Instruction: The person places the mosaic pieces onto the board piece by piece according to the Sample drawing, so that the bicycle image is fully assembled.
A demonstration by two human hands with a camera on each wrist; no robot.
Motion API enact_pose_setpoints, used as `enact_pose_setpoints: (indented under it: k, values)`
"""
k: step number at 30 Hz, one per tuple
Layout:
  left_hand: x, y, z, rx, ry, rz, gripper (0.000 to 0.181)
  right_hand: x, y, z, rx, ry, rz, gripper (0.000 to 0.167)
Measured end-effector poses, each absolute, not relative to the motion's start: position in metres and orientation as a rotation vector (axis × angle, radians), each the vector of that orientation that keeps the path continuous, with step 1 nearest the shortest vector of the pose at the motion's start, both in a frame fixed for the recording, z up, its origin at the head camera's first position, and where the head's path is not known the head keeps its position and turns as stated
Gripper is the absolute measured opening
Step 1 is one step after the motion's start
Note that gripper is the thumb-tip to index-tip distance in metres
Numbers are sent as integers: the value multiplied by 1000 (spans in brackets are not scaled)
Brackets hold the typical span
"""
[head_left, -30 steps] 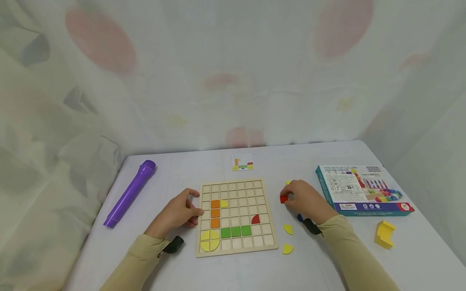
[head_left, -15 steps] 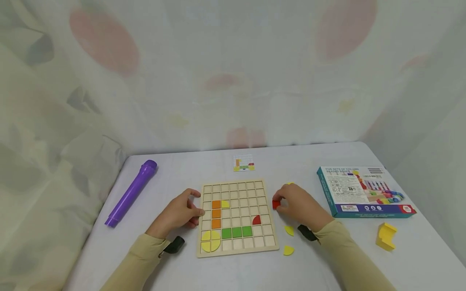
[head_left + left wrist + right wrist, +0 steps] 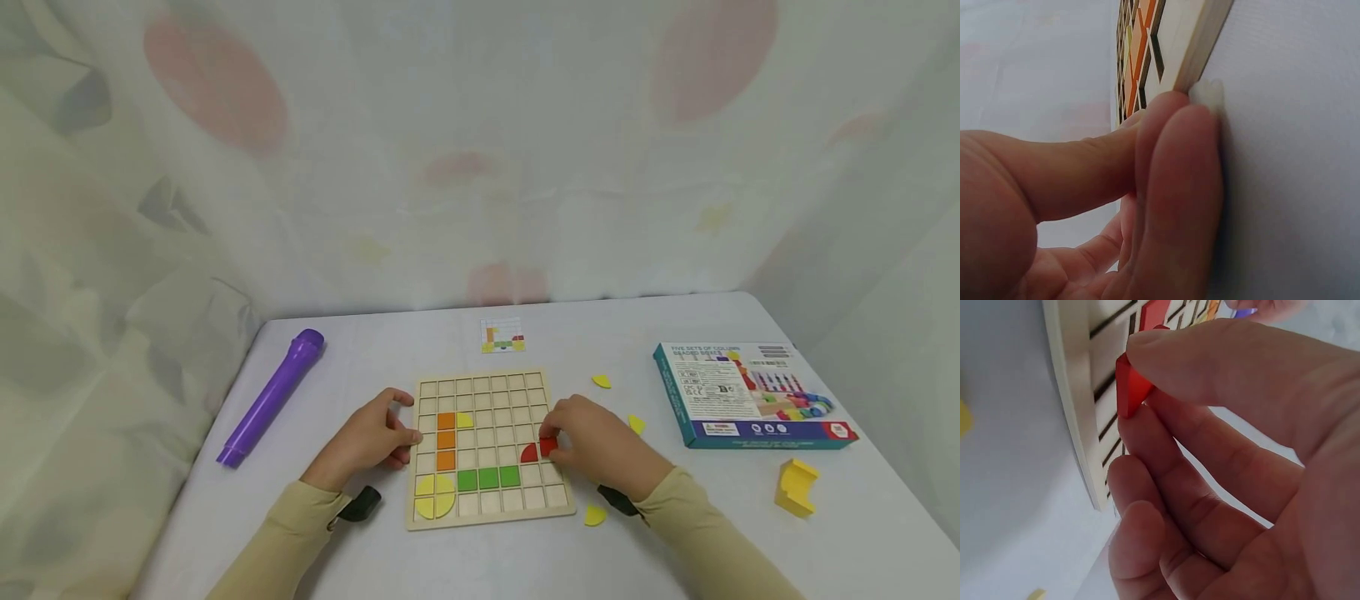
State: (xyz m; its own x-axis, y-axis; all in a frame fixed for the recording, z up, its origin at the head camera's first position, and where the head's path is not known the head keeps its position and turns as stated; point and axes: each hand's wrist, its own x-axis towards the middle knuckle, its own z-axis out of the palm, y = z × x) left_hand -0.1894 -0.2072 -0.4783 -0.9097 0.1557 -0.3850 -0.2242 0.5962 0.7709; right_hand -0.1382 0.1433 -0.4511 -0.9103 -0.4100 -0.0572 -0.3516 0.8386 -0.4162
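Observation:
My right hand [image 3: 603,440] pinches a red square tile [image 3: 548,447] between thumb and fingers, at the right side of the wooden grid board [image 3: 480,521]. In the right wrist view the red tile [image 3: 1132,387] is tilted over the board's cells. Just left of it lies a red quarter-circle tile [image 3: 529,452]. My left hand [image 3: 366,433] grips the board's left edge; in the left wrist view thumb and fingers meet at the board's rim [image 3: 1200,44]. Orange squares [image 3: 446,440], green squares [image 3: 488,477], a yellow disc of quarter pieces [image 3: 434,496] and one yellow quarter [image 3: 465,420] sit in cells.
Loose yellow quarter pieces [image 3: 595,516] lie right of the board. A small pattern card [image 3: 502,335] is behind it. A purple microphone-shaped tube [image 3: 272,398] lies at left. A printed box [image 3: 753,394] and a yellow block [image 3: 795,487] are at right.
My right hand has carried the red square tile left and toward me, from the table onto the board's right side. My left hand stays at the board's edge.

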Motion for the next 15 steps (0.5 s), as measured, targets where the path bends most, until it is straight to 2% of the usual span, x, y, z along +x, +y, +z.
enact_pose_setpoints:
  k: [15]
  values:
    - [-189,-208,-478,-65,2404,1242,62,-139,141,-458,-648,2873,-577,18]
